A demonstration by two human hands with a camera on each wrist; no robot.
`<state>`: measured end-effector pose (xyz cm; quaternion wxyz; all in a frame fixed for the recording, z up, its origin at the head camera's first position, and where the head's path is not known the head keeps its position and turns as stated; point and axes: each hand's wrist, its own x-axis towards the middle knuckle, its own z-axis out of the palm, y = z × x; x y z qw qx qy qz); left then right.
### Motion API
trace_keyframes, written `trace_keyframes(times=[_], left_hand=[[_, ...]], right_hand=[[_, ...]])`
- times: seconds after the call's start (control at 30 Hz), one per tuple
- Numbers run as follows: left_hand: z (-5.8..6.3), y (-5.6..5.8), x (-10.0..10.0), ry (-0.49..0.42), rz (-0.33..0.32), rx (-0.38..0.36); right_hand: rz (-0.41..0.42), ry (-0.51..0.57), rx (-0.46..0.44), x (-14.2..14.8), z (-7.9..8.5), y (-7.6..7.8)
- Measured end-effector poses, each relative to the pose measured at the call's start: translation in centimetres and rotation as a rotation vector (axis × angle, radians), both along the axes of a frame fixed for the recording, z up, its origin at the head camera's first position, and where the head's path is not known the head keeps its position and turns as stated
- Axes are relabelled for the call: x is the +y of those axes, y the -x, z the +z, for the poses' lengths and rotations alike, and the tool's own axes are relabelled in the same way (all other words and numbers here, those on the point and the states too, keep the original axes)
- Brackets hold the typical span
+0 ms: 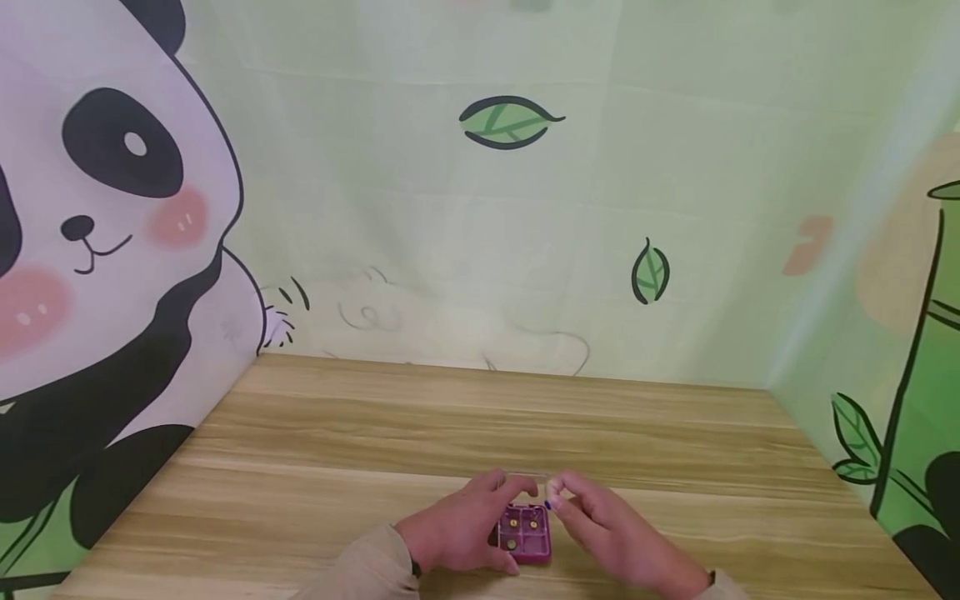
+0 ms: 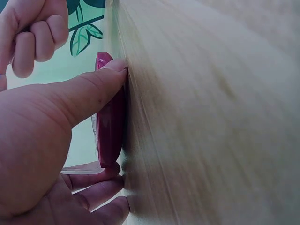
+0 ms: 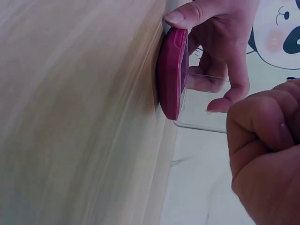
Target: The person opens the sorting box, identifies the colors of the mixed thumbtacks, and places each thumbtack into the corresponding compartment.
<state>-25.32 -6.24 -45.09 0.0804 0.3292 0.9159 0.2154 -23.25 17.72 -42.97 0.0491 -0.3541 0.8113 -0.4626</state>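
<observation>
A small magenta pill box (image 1: 534, 557) with several compartments lies on the table, its clear lid (image 3: 201, 127) raised at the far side. Small round yellowish pieces (image 1: 533, 524) sit in some of the compartments. My left hand (image 1: 465, 521) holds the box from the left, thumb (image 2: 101, 84) on the near edge and other fingers round the far side. Over the box's right far corner, my right hand (image 1: 611, 525) is curled, pinching a small dark blue thing (image 1: 548, 504) between thumb and fingertips; its kind cannot be made out.
The wood-grain table (image 1: 337, 433) spreads around the box. Behind it hangs a pale green backdrop (image 1: 420, 217) with printed leaves, and a printed panda (image 1: 150, 275) covers the left side wall.
</observation>
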Motion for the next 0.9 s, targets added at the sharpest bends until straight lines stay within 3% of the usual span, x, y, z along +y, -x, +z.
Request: trace_keyframes(times=[0.3, 0.53, 0.9], left_hand=[[0.0, 0.0, 0.1, -0.011, 0.0, 0.017], [0.0, 0.0, 0.0, -0.017, -0.001, 0.009], [0.0, 0.1, 0.0, -0.009, -0.007, -0.002]], right_hand=[[0.222, 0.255, -0.243, -0.6, 0.0, 0.2], [0.341, 0.46, -0.516, -1.0, 0.6, 0.0], [0.545, 0.701, -0.763, -1.1, 1.1, 0.2]])
